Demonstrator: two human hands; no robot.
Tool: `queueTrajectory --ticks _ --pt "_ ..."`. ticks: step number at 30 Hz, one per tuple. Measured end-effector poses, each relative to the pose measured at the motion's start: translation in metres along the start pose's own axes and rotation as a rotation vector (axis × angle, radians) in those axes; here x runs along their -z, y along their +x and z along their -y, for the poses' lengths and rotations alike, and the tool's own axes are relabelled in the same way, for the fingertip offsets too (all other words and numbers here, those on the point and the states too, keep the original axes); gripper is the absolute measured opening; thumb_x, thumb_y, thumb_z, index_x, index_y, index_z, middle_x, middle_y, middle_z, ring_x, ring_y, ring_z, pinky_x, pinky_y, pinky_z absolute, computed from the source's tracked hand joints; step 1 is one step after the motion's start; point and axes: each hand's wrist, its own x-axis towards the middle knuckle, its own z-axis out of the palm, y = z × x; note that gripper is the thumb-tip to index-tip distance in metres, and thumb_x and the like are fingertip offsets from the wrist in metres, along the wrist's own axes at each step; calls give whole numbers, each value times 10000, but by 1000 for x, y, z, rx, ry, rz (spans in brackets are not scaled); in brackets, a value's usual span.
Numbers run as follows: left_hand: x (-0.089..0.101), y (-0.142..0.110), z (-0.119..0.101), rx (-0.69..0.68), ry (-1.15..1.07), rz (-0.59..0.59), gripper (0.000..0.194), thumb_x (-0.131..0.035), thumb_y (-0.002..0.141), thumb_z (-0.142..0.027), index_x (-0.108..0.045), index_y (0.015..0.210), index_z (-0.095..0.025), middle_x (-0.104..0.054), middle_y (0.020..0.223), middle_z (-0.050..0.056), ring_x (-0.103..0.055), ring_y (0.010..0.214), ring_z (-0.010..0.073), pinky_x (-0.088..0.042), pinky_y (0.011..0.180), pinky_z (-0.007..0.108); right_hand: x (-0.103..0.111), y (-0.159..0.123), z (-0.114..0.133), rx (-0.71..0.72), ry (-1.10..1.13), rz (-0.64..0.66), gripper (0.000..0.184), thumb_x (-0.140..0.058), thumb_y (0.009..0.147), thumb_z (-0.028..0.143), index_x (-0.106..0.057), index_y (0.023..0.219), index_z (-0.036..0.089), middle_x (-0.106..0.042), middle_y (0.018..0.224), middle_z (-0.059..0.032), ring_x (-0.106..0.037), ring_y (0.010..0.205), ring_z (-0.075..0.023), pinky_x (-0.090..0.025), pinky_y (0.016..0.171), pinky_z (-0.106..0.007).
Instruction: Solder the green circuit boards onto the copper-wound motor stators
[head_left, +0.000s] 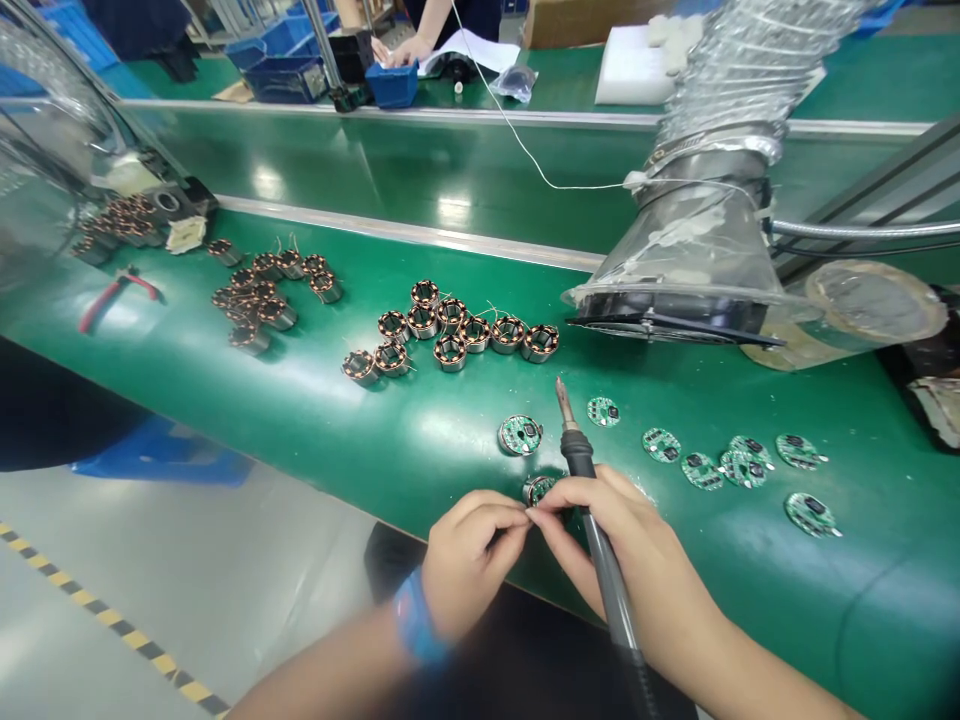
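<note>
A soldering iron (609, 575) lies across my right hand (637, 545), held in it, its tip pointing up and away over the bench. The thumb and forefinger of that hand pinch close together, meeting the fingertips of my left hand (472, 550). Closed in a pinch, my left hand grips something too small to make out. Right beyond the fingertips sits a motor stator with a green circuit board (538, 489), partly hidden by my right hand. Another stator topped with a circuit board (520, 435) stands just behind it, touched by neither hand.
Several bare copper-wound stators (450, 352) cluster mid-bench, more (255, 297) further left. Round circuit boards (702, 470) lie at right. A fume extraction hood (675, 260) hangs low above the bench. Red-handled pliers (116, 297) lie far left. Across the line are a co-worker's hands (409, 50).
</note>
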Motion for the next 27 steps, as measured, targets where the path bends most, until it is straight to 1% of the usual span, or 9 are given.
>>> queueTrajectory --ticks 4,6,8,12,18,21,23,25,27 --pt "0 -2 2 -41 7 21 132 -586 801 -65 -660 847 -164 -682 803 60 -661 749 135 -557 699 224 1 1 2 25 13 21 129 -510 839 125 -477 925 216 -528 707 18 -495 660 -121 -402 588 -236" --pt "1 -1 -1 -24 -4 38 133 -587 801 -63 -664 846 -162 -684 802 59 -661 752 138 -553 712 227 0 1 0 33 50 47 140 -495 846 113 -466 934 217 -549 735 12 -497 676 -119 -406 587 -231" --pt "2 3 -5 77 -25 64 109 -602 791 -70 -667 814 -155 -683 782 53 -654 730 135 -547 695 221 0 1 -4 65 103 65 164 -466 853 90 -453 947 223 -579 792 0 -511 725 -124 -422 611 -234" --pt "6 13 -11 328 -116 166 63 -615 790 -116 -659 757 -145 -653 733 36 -612 641 114 -516 590 193 -2 2 -15 196 150 89 244 -428 839 34 -462 974 234 -612 909 -13 -513 853 -141 -446 707 -274" --pt "7 13 -11 367 -205 195 63 -579 798 -132 -612 747 -150 -610 764 37 -584 670 118 -503 611 215 2 1 -28 327 -17 21 280 -507 829 79 -512 1058 239 -642 1029 -29 -530 929 -179 -426 771 -366" --pt "7 13 -10 429 -260 194 51 -575 800 -157 -593 753 -151 -609 761 41 -591 669 126 -513 614 236 5 -4 -32 303 -1 63 261 -567 815 118 -499 1042 227 -627 1099 -57 -544 1015 -193 -457 830 -389" --pt "7 17 -9 543 -328 178 66 -561 813 -180 -567 755 -149 -611 711 28 -599 618 117 -521 582 233 5 -7 -33 270 41 85 268 -565 816 110 -488 1043 230 -624 1102 -63 -548 1049 -185 -483 839 -375" --pt "8 24 -7 664 -387 139 88 -546 827 -202 -534 759 -148 -612 665 13 -605 565 105 -526 544 221 4 -10 -34 236 75 71 269 -560 819 104 -481 1042 232 -627 1081 -63 -561 1036 -172 -501 833 -362" --pt "9 29 -7 717 -395 82 105 -549 833 -225 -522 772 -145 -618 659 10 -613 551 102 -530 526 214 1 -11 -33 211 90 33 270 -582 811 116 -475 1033 225 -627 1063 -67 -569 1013 -167 -506 832 -363"
